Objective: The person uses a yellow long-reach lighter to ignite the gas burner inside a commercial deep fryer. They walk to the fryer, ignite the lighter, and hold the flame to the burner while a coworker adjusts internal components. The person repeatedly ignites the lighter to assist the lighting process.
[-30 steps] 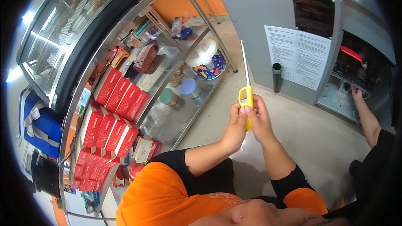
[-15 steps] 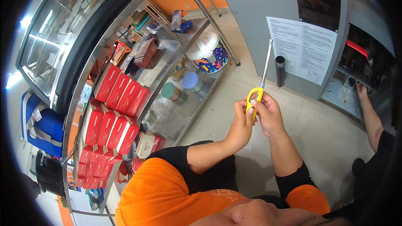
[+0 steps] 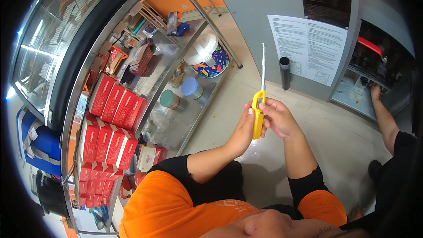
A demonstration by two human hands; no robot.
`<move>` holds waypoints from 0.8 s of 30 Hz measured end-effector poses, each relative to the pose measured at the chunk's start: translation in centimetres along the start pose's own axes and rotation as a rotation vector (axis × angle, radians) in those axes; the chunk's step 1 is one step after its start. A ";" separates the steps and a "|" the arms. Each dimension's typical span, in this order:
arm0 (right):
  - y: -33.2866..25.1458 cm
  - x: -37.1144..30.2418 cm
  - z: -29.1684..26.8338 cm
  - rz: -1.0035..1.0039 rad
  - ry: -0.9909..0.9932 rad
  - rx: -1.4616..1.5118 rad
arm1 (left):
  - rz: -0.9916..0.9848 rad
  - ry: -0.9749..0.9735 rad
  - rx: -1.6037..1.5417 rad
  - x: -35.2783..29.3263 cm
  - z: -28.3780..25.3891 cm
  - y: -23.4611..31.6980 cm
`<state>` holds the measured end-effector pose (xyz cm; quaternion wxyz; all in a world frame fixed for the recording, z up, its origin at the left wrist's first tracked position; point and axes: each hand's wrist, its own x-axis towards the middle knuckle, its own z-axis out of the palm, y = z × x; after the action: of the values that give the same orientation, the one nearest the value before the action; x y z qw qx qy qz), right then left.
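Nearest is the person's orange shirt (image 3: 156, 202) with black undersleeves. Past it, both bare hands meet on a yellow lighter (image 3: 257, 128), held upright above the tiled floor (image 3: 220, 125), its long metal tip pointing away. The left hand's (image 3: 242, 127) grip is clamped on the lighter's left side, thumb against the body; the right hand's (image 3: 280, 119) grip is clamped on its right side, thumb beside the loop.

To the left, red boxes (image 3: 108, 143) stand stacked on a metal rack (image 3: 207, 94). Farther along its lower shelf sit a green-lidded jar (image 3: 169, 99), a blue-lidded jar (image 3: 191, 87) and a patterned tub (image 3: 211, 67) with a white lid.

Beyond the lighter's tip rises a grey panel (image 3: 246, 13) bearing a printed sheet (image 3: 304, 46). At right, a co-worker's hand (image 3: 375, 92) reaches into a cabinet (image 3: 352, 99) below a red handle (image 3: 370, 45).
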<state>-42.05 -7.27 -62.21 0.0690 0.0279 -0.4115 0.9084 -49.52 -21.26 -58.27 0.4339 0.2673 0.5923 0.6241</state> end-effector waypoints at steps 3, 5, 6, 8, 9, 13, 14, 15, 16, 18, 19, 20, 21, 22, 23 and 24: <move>0.7 0.5 0.3 -0.039 0.039 -0.070 | -0.118 -0.055 -0.054 0.3 -1.3 -0.9; 2.0 1.0 0.0 -0.072 0.077 -0.067 | -0.134 -0.019 -0.057 0.5 -1.7 -1.1; 2.4 1.2 -0.1 -0.090 0.103 -0.101 | -0.107 0.039 -0.002 0.5 -1.9 -0.7; 2.9 1.5 -0.7 -0.120 0.154 -0.173 | -0.047 0.155 0.106 1.1 -2.7 0.8; 3.1 1.6 -1.5 -0.109 0.155 -0.258 | 0.007 0.199 0.139 1.8 -4.1 1.3; 4.5 1.6 -4.4 0.015 0.185 -0.489 | 0.153 0.382 0.539 4.9 -13.8 1.2; 5.4 1.9 -5.6 0.042 0.184 -0.511 | 0.159 0.424 0.590 5.3 -15.7 1.1; 6.1 1.5 -7.1 0.074 0.210 -0.537 | 0.117 0.482 0.606 5.6 -16.6 0.9; 6.9 1.7 -7.8 0.096 0.184 -0.520 | 0.069 0.526 0.623 5.3 -17.8 0.4; 7.5 2.3 -6.5 0.182 0.169 -0.478 | 0.040 0.611 0.807 4.3 -26.0 -3.3; 8.9 2.8 -7.2 0.111 0.108 -0.538 | 0.045 0.645 0.903 3.7 -28.8 -4.8; 9.0 2.8 -7.5 0.184 0.146 -0.599 | -0.055 0.662 0.804 3.2 -27.0 -4.8; 9.3 2.8 -7.6 0.251 0.155 -0.646 | -0.064 0.638 0.757 2.5 -27.0 -5.5; 9.3 2.4 -8.1 0.267 0.175 -0.725 | -0.072 0.622 0.717 2.4 -27.7 -6.2; 9.6 2.1 -8.5 0.283 0.180 -0.805 | -0.113 0.578 0.703 2.6 -28.8 -7.4; 10.6 2.1 -9.8 0.285 0.171 -0.858 | -0.156 0.536 0.694 3.1 -30.3 -8.7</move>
<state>-45.67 -6.62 -76.30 -0.0179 -0.1351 -0.7430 0.6553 -74.74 -34.68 -71.96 0.1953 0.1806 0.8766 0.4010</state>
